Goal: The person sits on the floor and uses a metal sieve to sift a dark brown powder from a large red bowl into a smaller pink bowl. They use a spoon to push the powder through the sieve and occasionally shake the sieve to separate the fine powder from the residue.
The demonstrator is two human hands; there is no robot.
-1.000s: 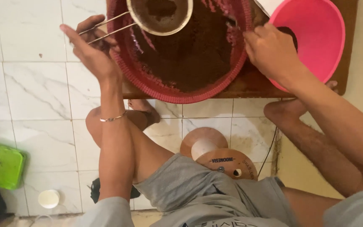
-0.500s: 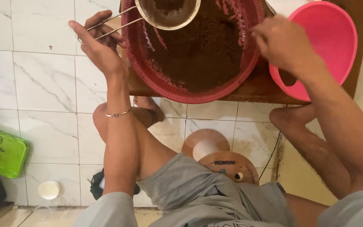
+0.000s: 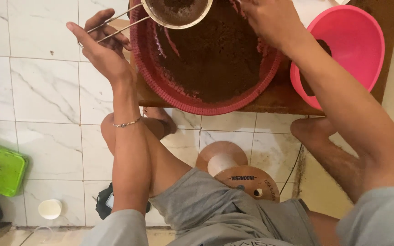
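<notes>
left hand: our fingers pinch the wire handle of the sieve at 12 o'clock over the red basin | right hand: at the basin's 1 o'clock rim, grip hidden, we cannot tell | pink bowl at 2 o'clock on the table

Single head-worn view, looking steeply down past the seated person's own lap and knees to the tiled floor. Close range: forearms fill the frame, left hand and right hand near the top edge. The wooden tabletop and red basin are cut off by the upper border.
</notes>
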